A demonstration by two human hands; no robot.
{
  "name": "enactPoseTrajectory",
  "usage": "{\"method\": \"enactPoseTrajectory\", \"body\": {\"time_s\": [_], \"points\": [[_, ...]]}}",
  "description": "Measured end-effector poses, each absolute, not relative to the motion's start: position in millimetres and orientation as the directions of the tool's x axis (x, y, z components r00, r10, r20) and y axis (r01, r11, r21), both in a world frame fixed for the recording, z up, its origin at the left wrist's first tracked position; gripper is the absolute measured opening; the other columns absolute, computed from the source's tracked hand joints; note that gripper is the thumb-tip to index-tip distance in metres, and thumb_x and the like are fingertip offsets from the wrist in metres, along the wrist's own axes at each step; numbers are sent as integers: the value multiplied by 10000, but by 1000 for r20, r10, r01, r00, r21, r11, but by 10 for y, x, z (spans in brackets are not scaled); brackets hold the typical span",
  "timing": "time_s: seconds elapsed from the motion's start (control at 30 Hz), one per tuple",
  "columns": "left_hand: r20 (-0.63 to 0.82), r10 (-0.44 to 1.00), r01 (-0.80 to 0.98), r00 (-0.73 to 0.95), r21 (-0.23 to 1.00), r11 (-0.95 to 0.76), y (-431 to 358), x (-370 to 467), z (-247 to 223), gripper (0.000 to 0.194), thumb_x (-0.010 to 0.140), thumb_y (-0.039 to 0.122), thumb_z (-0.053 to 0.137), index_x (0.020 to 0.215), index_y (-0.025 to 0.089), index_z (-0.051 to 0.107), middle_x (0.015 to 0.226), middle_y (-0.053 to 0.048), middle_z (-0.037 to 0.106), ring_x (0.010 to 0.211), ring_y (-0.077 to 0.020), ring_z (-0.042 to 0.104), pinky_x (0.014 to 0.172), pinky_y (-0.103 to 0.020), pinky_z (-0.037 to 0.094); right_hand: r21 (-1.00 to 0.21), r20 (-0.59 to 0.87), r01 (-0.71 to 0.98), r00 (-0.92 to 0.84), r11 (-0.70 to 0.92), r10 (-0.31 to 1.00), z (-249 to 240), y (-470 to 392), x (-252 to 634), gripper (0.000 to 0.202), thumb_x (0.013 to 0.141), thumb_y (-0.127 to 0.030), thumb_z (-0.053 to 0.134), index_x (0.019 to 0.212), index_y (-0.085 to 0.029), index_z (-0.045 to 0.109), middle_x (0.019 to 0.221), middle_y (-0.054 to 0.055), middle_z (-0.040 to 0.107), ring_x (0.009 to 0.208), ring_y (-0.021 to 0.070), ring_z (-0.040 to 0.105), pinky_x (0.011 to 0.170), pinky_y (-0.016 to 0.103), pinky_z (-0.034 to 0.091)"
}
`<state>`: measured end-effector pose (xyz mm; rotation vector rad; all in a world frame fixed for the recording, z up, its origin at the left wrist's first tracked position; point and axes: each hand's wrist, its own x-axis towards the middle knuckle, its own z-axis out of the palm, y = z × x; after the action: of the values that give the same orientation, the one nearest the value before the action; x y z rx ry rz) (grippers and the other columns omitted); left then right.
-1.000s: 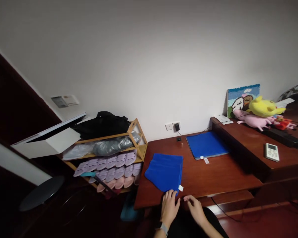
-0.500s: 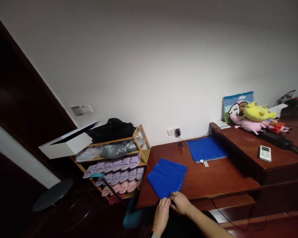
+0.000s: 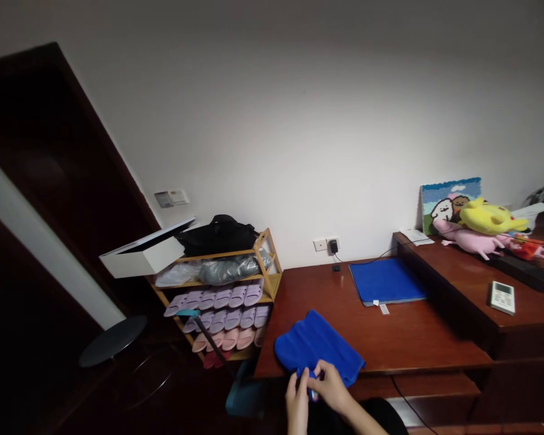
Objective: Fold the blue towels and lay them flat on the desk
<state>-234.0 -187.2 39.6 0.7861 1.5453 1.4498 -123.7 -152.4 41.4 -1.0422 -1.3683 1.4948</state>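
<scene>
A blue cloth [image 3: 320, 341] lies over the front left edge of the brown desk, its near end bunched up between my two hands. My left hand [image 3: 297, 399] pinches the gathered cloth from the left side. From the right, my right hand [image 3: 330, 383] is closed on the same end, thumb and fingers together. A small pale spot shows under my fingers, too small to make out. Farther back on the desk lies a second blue cloth [image 3: 385, 281], folded flat, with white tags at its front edge.
A shoe rack [image 3: 272, 284] with several slippers stands left of the desk [image 3: 308, 290], a black bag [image 3: 220, 235] and white box [image 3: 140, 257] on top. Plush toys [image 3: 474, 238] and a white remote [image 3: 502, 298] lie on the raised right section. A round stool [image 3: 113, 341] stands at left.
The near cloth has turned and slid toward me, its right corner now hanging past the desk's front edge. My fingers have gathered its near end. The view has shifted slightly left.
</scene>
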Motion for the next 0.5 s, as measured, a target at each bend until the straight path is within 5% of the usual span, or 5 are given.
{"method": "enactPoseTrajectory", "body": {"time_s": [0.2, 0.37, 0.5], "points": [[-22, 932, -93, -361, 996, -13, -1913, -2171, 951, 505, 622, 638, 843, 852, 202, 734, 909, -66, 764, 1005, -315, 709, 881, -332, 547, -901, -65, -381, -352, -207, 934, 984, -1705, -895, 648, 577, -659, 886, 683, -235, 408, 619, -101, 478, 582, 83, 486, 569, 213, 421], [-136, 901, -270, -412, 963, 22, -1928, -2033, 1022, 532, 604, 529, 880, 1008, 208, 753, 1164, -116, 752, 1204, -340, 652, 1004, -381, 514, -764, -144, -509, -466, -397, 873, 1258, -1858, -765, 526, 649, -530, 915, 754, -228, 497, 727, -80, 557, 698, 97, 581, 642, 216, 522], [-165, 878, -416, -449, 908, -42, -1858, -2163, 1124, 441, 657, 448, 859, 1009, 210, 741, 1120, -119, 748, 1089, -306, 702, 913, -385, 550, -676, -143, -633, -389, -377, 910, 1365, -1748, -546, 436, 692, -463, 914, 823, -230, 570, 766, -76, 619, 711, 88, 621, 712, 230, 581]]}}
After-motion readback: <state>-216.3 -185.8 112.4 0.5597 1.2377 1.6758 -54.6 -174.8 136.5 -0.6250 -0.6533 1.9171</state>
